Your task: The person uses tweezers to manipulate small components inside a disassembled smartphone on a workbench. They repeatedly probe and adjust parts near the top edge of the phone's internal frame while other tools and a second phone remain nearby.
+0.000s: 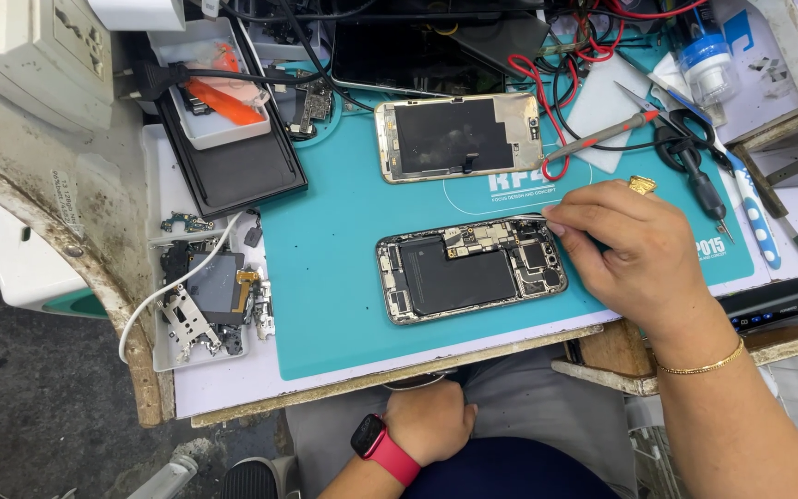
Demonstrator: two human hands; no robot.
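- Teal rubber work mat [344,277] carries an opened phone [471,269], lying flat with its insides up, battery and boards showing; it sits toward the mat's near edge, a little right of centre.
- Right hand [634,249] comes in from the right and rests at the phone's upper right corner; the fingertips [556,225] are pinched close together right at the frame's top edge, touching it or a thin strip there, and I cannot tell which.
- Left hand [431,420] is below the table edge, closed in a loose fist on the lap, with a red-strapped watch [379,442] on its wrist; it holds nothing I can see.
- Behind the phone, well apart, lies a detached screen panel [459,137], face down.
- Bare mat lies left of the phone and between phone and panel; to the right the hand covers the mat.
- Off the mat's left edge a white tray [163,356] holds loose parts; a red probe [602,134] and scissors [685,139] lie at the far right.
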